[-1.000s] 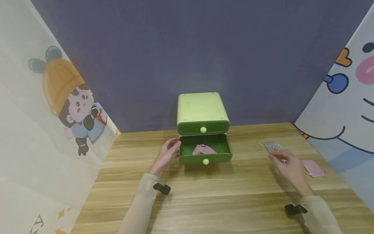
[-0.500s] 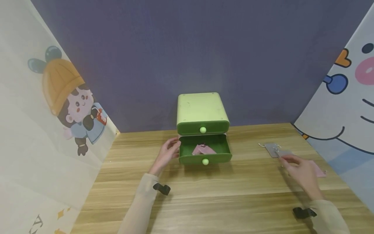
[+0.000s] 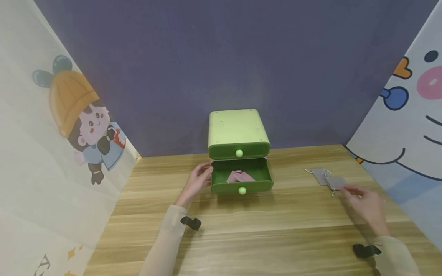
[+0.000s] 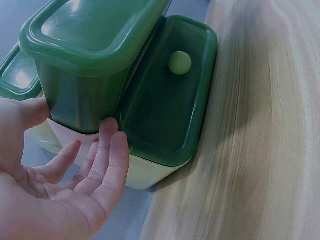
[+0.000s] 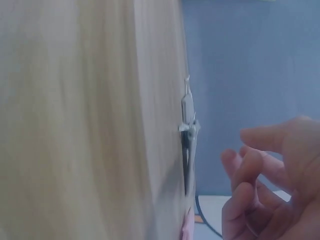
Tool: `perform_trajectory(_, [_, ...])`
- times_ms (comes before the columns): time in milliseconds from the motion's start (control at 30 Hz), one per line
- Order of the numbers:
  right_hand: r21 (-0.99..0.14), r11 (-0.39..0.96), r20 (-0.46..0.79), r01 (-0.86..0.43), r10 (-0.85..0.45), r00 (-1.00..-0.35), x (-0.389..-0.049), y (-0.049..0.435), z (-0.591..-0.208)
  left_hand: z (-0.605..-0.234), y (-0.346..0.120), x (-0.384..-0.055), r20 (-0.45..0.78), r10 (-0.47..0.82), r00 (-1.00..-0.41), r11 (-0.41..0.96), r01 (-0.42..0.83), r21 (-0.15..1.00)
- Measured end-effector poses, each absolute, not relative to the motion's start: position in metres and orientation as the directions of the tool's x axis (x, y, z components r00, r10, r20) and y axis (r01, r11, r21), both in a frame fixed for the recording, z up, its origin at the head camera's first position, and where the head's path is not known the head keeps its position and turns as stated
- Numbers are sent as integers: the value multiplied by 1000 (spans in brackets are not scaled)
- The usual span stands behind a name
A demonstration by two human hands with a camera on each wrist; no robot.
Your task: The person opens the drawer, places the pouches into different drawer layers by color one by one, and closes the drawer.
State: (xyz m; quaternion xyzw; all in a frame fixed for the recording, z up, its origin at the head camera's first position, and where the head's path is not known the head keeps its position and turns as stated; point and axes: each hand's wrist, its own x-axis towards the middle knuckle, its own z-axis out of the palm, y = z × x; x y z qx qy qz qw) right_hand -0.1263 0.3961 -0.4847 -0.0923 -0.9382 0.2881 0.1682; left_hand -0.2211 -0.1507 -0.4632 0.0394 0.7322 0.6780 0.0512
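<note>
My left hand is at the left side of a pulled-out green drawer. In the left wrist view, its thumb and fingertips touch the drawer's side, the fingers only slightly bent. Pink pouches lie inside the drawer. On the right, my right hand hovers by the right edge of a grey drawstring pouch. Thumb and forefinger stand apart with nothing between them in the right wrist view. A second grey pouch lies partly under the first. The pink pouch is hidden behind my hand in the head view.
The light green cabinet stands against the dark back wall, its upper drawer pushed in. Another closed drawer with a round knob shows below in the left wrist view. Printed walls flank the wooden table.
My right hand has moved right and slightly toward me, off the grey pouches, uncovering the nearer one and covering the pink pouch. The left hand and drawer stay put.
</note>
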Motion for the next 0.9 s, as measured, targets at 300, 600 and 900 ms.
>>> perform_trajectory(300, [-587, 798, 175, 138, 291, -941, -124, 425, -491, -463, -151, -220, -28, 127, -992, 77, -19, 997])
perform_trajectory(600, [-526, 800, 56, 289, 372, -927, -121, 453, -492, -463, -151, -220, -32, 125, -992, 97, -20, 995])
perform_trajectory(900, [-475, 816, -30, 329, 359, -933, -120, 465, -496, -463, -150, -220, -38, 126, -991, 100, -25, 995])
